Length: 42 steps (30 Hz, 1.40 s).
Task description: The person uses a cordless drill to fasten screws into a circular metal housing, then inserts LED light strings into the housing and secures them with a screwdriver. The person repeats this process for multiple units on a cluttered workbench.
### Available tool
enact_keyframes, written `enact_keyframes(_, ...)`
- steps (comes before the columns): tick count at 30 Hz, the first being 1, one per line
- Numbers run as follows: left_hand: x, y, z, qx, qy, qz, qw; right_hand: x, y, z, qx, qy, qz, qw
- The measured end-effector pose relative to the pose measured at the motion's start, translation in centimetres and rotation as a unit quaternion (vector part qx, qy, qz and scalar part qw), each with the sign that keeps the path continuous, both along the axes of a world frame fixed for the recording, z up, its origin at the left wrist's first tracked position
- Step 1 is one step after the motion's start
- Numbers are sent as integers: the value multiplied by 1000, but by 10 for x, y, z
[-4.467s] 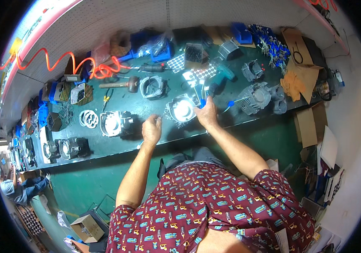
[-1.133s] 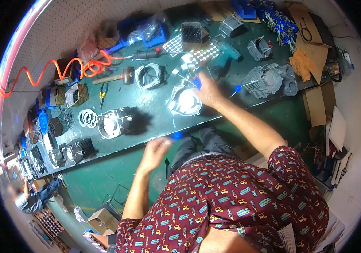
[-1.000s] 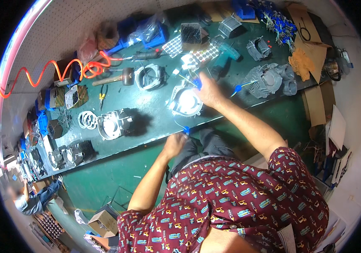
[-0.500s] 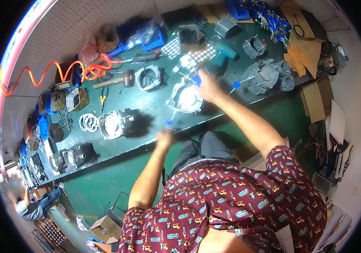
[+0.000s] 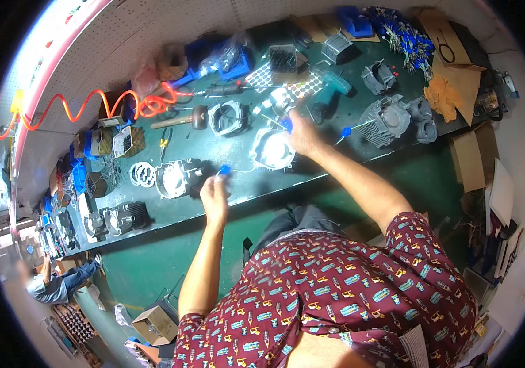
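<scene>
A bright metal casting (image 5: pixel 274 150) lies on the bench in front of me, washed out by glare. My left hand (image 5: pixel 214 195) is closed at the bench's front edge, pinching a small blue-ended wire (image 5: pixel 224 170). From it a thin pale strand runs right toward the casting. Over the casting's right side, my right hand (image 5: pixel 303 134) is closed around a blue piece (image 5: pixel 287 124) with a thin stem pointing left; its exact kind is too small to tell. To the right, another blue-ended piece (image 5: pixel 346 132) has its thin stem against a finned engine casting (image 5: pixel 386 121).
Left of the casting stand a ring-shaped housing (image 5: pixel 226 118), a mallet (image 5: pixel 198 117), pliers (image 5: pixel 164 142) and another casting (image 5: pixel 173 180). A green power tool (image 5: pixel 331 92) lies behind my right hand. A coiled orange hose (image 5: pixel 97 101) crosses the left. A person (image 5: pixel 60 287) sits far left.
My left hand has risen and moved left with the blue-ended wire, drawing out its strand. My right hand stays by the casting. The whole view has shifted slightly.
</scene>
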<state>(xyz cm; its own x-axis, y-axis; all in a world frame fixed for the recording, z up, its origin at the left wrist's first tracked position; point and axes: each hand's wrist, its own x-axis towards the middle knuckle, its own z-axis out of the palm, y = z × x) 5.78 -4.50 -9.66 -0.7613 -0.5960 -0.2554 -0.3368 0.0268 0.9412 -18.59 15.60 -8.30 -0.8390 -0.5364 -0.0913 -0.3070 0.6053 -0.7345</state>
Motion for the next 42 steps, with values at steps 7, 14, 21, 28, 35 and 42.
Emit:
enact_keyframes(7, 17, 39, -34, -216, -313, -431, 818, 1, -8, -12, -23, -2, 5, 1000)
enact_keyframes(14, 33, -19, -29, -217, -153, -67, 962, -7, -7, -18, -38, 13, 33, 999)
enact_keyframes(21, 16, 42, 62, -84, -66, -389, 915, -4, -7, -17, -46, -2, -1, 999)
enact_keyframes(28, 32, 34, 26, -315, -326, -370, 811, -14, -4, -14, -121, 21, -9, 992)
enact_keyframes(35, 22, 32, 103, -296, -99, -168, 935, -28, 17, 77, -368, -420, -118, 821)
enact_keyframes(42, -28, 61, 132, 36, 50, -186, 981, 19, -31, 104, -511, -595, -51, 619)
